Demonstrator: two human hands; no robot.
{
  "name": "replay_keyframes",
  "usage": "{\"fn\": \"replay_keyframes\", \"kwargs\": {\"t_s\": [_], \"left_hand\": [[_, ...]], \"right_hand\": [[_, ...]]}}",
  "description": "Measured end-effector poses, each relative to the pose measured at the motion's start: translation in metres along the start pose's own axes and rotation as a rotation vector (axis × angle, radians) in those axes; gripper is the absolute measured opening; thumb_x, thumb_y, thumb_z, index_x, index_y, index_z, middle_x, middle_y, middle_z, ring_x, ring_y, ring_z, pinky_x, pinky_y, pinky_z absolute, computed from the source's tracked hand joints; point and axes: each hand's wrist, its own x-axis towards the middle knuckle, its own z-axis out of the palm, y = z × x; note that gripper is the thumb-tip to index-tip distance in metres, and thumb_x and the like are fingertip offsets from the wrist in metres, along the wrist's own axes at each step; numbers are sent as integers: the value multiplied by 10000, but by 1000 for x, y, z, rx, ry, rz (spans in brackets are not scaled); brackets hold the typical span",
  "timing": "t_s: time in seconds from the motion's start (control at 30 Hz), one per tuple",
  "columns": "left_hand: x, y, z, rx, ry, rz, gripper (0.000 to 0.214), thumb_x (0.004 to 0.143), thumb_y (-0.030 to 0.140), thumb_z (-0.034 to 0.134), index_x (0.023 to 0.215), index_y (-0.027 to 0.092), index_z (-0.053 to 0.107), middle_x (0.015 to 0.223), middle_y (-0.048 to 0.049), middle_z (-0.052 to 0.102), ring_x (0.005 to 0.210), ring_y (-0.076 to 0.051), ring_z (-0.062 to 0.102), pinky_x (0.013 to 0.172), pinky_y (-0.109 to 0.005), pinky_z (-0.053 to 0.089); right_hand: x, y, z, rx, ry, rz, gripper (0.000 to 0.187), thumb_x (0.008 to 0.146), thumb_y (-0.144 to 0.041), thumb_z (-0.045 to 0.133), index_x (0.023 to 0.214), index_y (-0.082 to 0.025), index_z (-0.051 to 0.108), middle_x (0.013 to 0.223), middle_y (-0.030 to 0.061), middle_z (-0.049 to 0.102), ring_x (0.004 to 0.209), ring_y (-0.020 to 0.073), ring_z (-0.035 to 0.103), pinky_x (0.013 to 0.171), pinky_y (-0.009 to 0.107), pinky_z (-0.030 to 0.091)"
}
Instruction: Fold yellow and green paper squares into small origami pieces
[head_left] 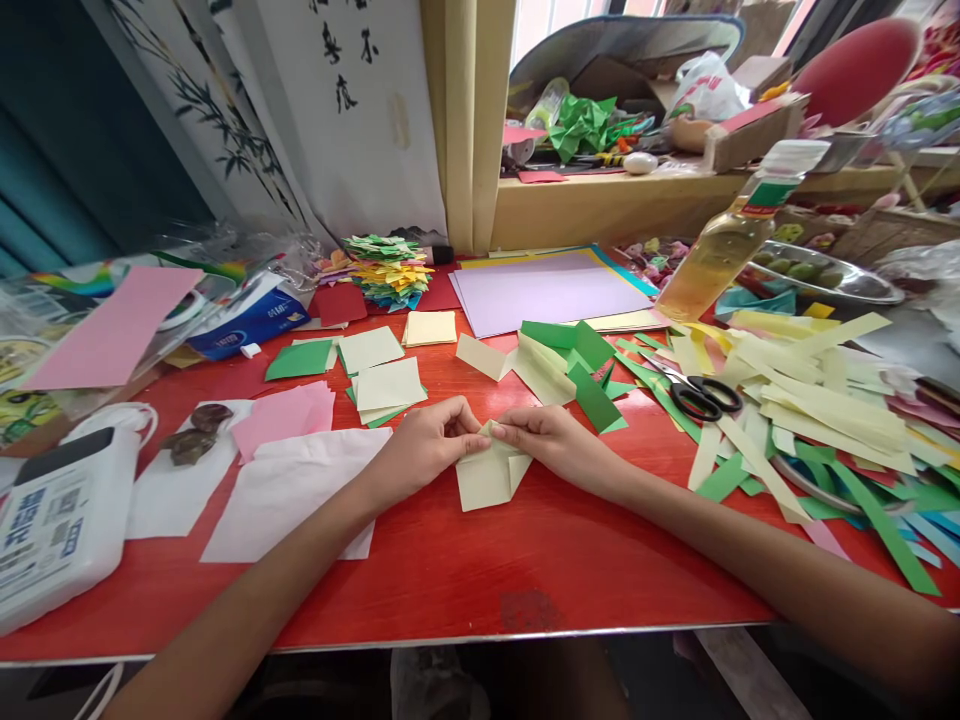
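Note:
A pale yellow sheet of paper (484,482), partly folded, is pinched along its far edge by both hands above the red table (465,590). My left hand (431,440) has its thumb and fingers closed on the upper left of the sheet. On the upper right, my right hand (551,440) grips it the same way, the two thumbs nearly meeting. A creased flap stands out on the sheet's right side. Just beyond the hands lie a folded cream piece (544,370) and several folded green pieces (596,395).
Left of the hands are cream squares (388,385), pink paper (285,415) and white paper (300,485). Black-handled scissors (705,397) lie among paper strips (832,400) on the right. Behind them leans a bottle (720,250). Lilac sheets (540,290) lie at the back.

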Motion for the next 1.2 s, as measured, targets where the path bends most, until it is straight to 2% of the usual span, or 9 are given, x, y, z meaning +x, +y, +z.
{"fn": "replay_keyframes", "kwargs": {"t_s": [0.17,0.43,0.7,1.0,1.2], "left_hand": [[1,-1,2,-39,5,9,192,773,365,536,739,183,487,702,23,505,632,-110,441,559,-225,343],[3,-2,2,-138,-20,17,211,828,375,457,750,181,486,652,30,450,591,-101,396,542,-218,322],[3,-2,1,-172,-52,8,199,805,366,496,744,177,493,641,32,449,579,-97,407,542,-220,337],[1,-1,6,-60,70,-8,251,808,417,484,714,185,483,645,35,459,598,-104,412,538,-217,327],[-3,3,13,27,120,25,240,860,401,405,743,199,458,677,37,484,622,-108,431,557,-223,328]], "right_hand": [[1,2,0,8,4,3,374,846,-481,426,660,-160,471,609,-26,331,546,93,286,500,247,220],[1,1,-2,-13,8,-12,398,830,-512,437,638,-164,448,597,-31,308,540,92,283,496,244,224],[0,1,-1,-17,8,-15,392,832,-505,435,644,-162,468,605,-25,338,551,95,303,500,242,239],[1,1,-1,-20,14,-11,403,818,-527,440,647,-164,478,596,-19,339,540,95,291,489,246,209],[1,-2,-1,23,-22,9,410,830,-465,465,569,-177,332,560,-44,234,495,75,216,455,248,150]]}}
